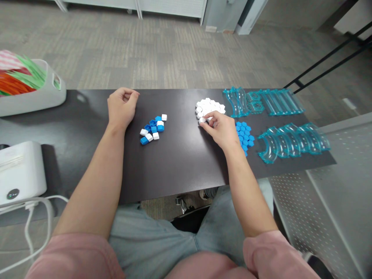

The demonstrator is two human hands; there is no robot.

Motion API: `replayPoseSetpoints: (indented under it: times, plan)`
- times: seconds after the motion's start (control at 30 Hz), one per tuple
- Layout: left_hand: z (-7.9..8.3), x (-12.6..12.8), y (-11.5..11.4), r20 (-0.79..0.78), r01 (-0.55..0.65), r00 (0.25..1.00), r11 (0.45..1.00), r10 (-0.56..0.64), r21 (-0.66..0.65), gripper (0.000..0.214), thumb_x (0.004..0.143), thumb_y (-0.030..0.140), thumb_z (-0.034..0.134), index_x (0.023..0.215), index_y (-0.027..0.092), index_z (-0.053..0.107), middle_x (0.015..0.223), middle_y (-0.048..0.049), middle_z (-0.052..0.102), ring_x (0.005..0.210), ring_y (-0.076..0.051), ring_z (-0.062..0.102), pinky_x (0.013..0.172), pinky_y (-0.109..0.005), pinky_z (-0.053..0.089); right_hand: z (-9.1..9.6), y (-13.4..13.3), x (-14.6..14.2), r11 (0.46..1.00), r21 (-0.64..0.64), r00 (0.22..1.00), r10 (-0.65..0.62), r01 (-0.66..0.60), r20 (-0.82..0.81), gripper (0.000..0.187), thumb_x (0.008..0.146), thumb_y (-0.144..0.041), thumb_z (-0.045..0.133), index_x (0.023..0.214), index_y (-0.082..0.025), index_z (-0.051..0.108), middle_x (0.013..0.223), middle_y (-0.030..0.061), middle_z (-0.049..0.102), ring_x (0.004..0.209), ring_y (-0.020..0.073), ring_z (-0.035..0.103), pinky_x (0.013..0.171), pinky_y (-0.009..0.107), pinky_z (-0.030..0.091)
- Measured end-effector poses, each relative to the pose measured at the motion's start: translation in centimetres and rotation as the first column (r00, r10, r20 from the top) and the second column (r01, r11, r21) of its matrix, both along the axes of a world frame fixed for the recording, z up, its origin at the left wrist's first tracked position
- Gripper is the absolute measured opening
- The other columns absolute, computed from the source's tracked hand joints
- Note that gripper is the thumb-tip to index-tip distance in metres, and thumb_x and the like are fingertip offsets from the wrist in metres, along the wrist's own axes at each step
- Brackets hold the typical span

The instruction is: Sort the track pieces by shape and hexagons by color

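My right hand (219, 126) has its thumb and fingertips closed on a white hexagonal tile (202, 120) at the near edge of a packed group of white hexagonal tiles (209, 104). Blue hexagonal tiles (245, 135) lie grouped just right of that wrist, partly hidden by it. Resting at the table's far side, my left hand (122, 106) is loosely curled with thumb and fingers together; I see nothing in it. Between the hands lies a loose scatter of blue and white hexagonal tiles (154, 129), some on their sides, nearer to my left hand.
Clear teal plastic track pieces stand in rows at the right: straight ones (281, 102), wavy ones (236, 101) and curved ones (293, 141). On the left of the dark table (177, 166) are a white bin (31, 99) of colourful strips and a white device (21, 170) with cables.
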State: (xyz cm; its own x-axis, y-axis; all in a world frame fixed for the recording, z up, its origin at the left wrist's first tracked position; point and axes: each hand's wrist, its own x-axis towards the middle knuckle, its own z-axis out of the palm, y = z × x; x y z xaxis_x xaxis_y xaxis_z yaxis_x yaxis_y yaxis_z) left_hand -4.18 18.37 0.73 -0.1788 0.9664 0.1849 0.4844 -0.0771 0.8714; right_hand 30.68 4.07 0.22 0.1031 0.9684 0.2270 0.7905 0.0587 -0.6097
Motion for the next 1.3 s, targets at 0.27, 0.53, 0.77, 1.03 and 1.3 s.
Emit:
replayPoseSetpoints:
  times: [0.27, 0.53, 0.77, 1.03, 1.3]
  plan:
    - [-0.18, -0.05, 0.13, 0.028, -0.003, 1.000, 1.000, 0.002, 0.005, 0.007, 0.101, 0.021, 0.077, 0.096, 0.019, 0.080, 0.084, 0.0012, 0.072, 0.076, -0.014, 0.056, 0.080, -0.032, 0.047, 0.02, -0.13, -0.23, 1.000, -0.004, 1.000, -0.006, 0.006, -0.002, 0.017, 0.096, -0.032, 0.088, 0.111, -0.026, 0.084, 0.078, -0.0011, 0.070, 0.074, 0.0221, 0.064, 0.083, 0.039, 0.052]
    - [-0.18, -0.04, 0.02, 0.011, 0.005, 1.000, 1.000, -0.005, 0.013, 0.008, 0.100, 0.024, 0.075, 0.094, 0.022, 0.078, 0.085, -0.0001, 0.074, 0.076, -0.015, 0.057, 0.082, -0.033, 0.048, 0.04, -0.11, -0.26, 1.000, 0.009, 1.000, -0.014, 0.014, -0.010, 0.013, 0.095, -0.033, 0.086, 0.105, -0.027, 0.079, 0.077, -0.0017, 0.070, 0.073, 0.0217, 0.064, 0.081, 0.039, 0.052]
    - [-0.11, 0.08, -0.05, 0.015, -0.004, 1.000, 1.000, 0.004, 0.006, 0.006, 0.101, 0.024, 0.076, 0.095, 0.021, 0.078, 0.084, 0.0008, 0.073, 0.076, -0.015, 0.057, 0.080, -0.032, 0.047, -0.16, 0.08, -0.12, 1.000, 0.010, 1.000, -0.021, 0.021, -0.003, 0.016, 0.096, -0.038, 0.087, 0.104, -0.028, 0.078, 0.077, -0.0011, 0.070, 0.074, 0.0224, 0.065, 0.080, 0.039, 0.053]
    - [-0.04, 0.06, -0.02, 0.003, 0.001, 1.000, 1.000, -0.001, 0.011, 0.008, 0.101, 0.022, 0.076, 0.093, 0.021, 0.077, 0.084, 0.0013, 0.072, 0.078, -0.015, 0.057, 0.082, -0.033, 0.046, 0.03, 0.17, -0.44, 0.999, 0.007, 0.999, -0.033, 0.033, 0.001, 0.016, 0.097, -0.038, 0.088, 0.102, -0.028, 0.076, 0.074, -0.0024, 0.068, 0.071, 0.0221, 0.064, 0.082, 0.040, 0.053]
    - [0.16, 0.19, -0.10, 0.008, -0.007, 1.000, 1.000, 0.007, -0.010, 0.006, 0.101, 0.021, 0.075, 0.095, 0.021, 0.079, 0.084, 0.0014, 0.072, 0.078, -0.015, 0.058, 0.081, -0.032, 0.047, 0.10, -0.01, -0.79, 1.000, 0.023, 0.999, 0.001, -0.002, 0.037, 0.019, 0.101, -0.040, 0.088, 0.111, -0.028, 0.076, 0.079, -0.0016, 0.068, 0.078, 0.0243, 0.067, 0.085, 0.039, 0.055]
